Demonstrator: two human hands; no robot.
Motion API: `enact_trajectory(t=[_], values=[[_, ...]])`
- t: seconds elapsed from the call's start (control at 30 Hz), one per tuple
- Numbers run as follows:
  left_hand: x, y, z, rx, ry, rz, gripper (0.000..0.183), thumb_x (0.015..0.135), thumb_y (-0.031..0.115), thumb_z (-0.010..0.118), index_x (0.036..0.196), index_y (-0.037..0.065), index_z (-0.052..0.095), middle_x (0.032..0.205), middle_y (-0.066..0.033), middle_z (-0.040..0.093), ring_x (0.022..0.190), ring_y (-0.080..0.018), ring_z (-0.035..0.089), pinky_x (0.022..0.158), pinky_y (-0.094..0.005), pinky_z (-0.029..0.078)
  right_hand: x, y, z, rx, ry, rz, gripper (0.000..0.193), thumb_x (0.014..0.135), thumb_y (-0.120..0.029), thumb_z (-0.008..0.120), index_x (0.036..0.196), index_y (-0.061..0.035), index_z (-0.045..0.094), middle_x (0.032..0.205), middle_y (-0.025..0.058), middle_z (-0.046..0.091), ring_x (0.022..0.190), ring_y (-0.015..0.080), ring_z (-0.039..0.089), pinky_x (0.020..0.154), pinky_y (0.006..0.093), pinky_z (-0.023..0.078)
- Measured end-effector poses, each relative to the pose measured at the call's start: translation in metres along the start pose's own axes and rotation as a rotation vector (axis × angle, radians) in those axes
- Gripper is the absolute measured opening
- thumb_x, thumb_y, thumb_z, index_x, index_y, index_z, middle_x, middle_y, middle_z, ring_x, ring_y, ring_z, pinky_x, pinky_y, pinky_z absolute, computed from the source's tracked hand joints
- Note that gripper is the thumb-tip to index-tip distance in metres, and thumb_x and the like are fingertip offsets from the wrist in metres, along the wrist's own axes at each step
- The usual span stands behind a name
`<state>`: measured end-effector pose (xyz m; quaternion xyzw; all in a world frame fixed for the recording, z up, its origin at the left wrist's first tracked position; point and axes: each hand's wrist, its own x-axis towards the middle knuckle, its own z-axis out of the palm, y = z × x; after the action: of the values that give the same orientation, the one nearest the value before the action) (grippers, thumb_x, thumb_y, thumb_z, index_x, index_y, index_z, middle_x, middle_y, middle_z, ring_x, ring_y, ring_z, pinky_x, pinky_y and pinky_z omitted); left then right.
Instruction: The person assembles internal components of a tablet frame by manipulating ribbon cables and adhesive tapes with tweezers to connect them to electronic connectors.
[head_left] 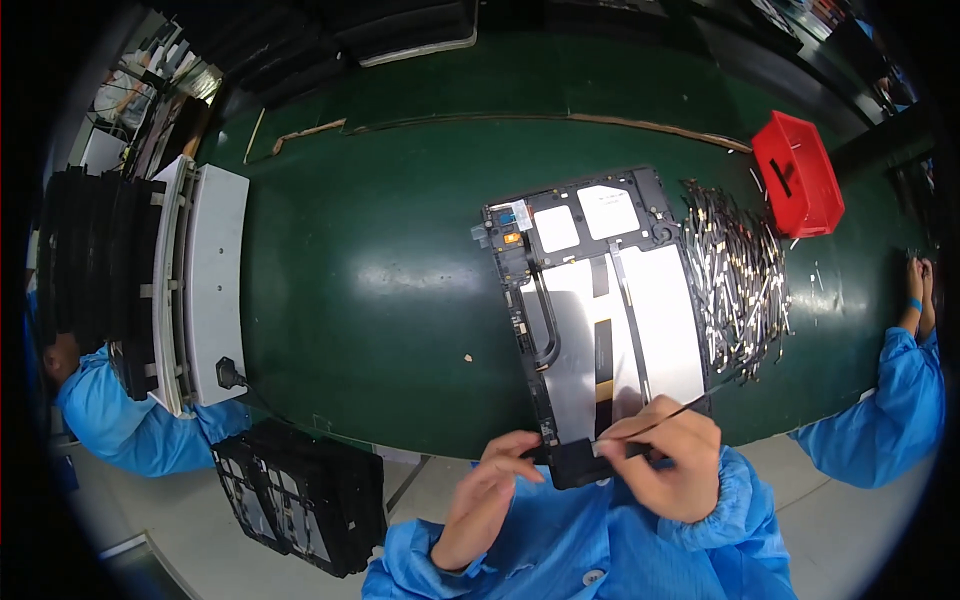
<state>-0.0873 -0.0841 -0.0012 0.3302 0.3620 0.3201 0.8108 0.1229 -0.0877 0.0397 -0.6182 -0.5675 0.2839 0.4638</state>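
Observation:
An opened tablet-like device (665, 330) lies in front of me, with silver panels, white labels and a black frame. Its near end reaches the table's front edge. My left hand (487, 492) has thumb and forefinger closed at the near left corner, around a small black part of the frame. My right hand (675, 462) pinches a thin black cable (688, 405) over the near edge. One end of this cable trails up to the right; its other end, by a small silvery tip, is partly hidden by my fingers. Beside the device spreads a pile of thin cables (740, 285).
A red bin (822, 190) stands at the far right of the green table (390, 270). White panels (215, 290) and black frames (85, 260) stand upright at left. Further black units (300, 495) rest below the table edge. Blue-sleeved people (880, 410) work on both sides.

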Motion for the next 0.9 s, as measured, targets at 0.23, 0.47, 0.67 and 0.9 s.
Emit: enact_trajectory(t=[0.23,0.47,0.67,0.9], values=[[0.030,-0.011,0.007,0.274,0.176,0.284,0.011,0.088,0.002,0.057,0.098,-0.002,0.057,0.104,-0.0134,0.055,0.095,-0.0175,0.054,0.087,-0.0281,0.041,0.009,-0.008,0.014,-0.230,-0.256,0.079,0.017,0.070,-0.003,0.069,0.084,0.0009,0.060,0.083,0.0111,0.053,0.070,0.0294,0.058,0.060,0.0371,0.049],[0.045,-0.011,0.005,0.520,0.254,0.437,0.019,0.075,-0.001,0.071,0.089,0.000,0.057,0.084,-0.0098,0.060,0.076,-0.0169,0.058,0.070,-0.0266,0.046,0.008,-0.006,0.016,-0.246,-0.250,0.097,0.018,0.070,-0.003,0.068,0.085,-0.0002,0.059,0.084,0.0113,0.053,0.072,0.0291,0.058,0.060,0.0374,0.049],[0.046,-0.005,0.002,0.457,0.187,0.322,0.016,0.078,-0.001,0.068,0.090,0.000,0.057,0.085,-0.0097,0.060,0.078,-0.0139,0.058,0.072,-0.0257,0.046,0.011,-0.010,0.016,-0.264,-0.286,0.085,0.018,0.071,-0.003,0.068,0.086,-0.0001,0.060,0.083,0.0108,0.052,0.074,0.0286,0.057,0.062,0.0367,0.048],[0.044,-0.009,-0.003,0.401,0.173,0.336,0.011,0.083,0.000,0.063,0.092,-0.002,0.057,0.086,-0.0106,0.061,0.079,-0.0144,0.057,0.073,-0.0250,0.045,0.015,-0.013,0.012,-0.227,-0.383,0.129,0.018,0.070,-0.002,0.067,0.088,0.0005,0.061,0.086,0.0100,0.051,0.079,0.0280,0.056,0.066,0.0364,0.048]])
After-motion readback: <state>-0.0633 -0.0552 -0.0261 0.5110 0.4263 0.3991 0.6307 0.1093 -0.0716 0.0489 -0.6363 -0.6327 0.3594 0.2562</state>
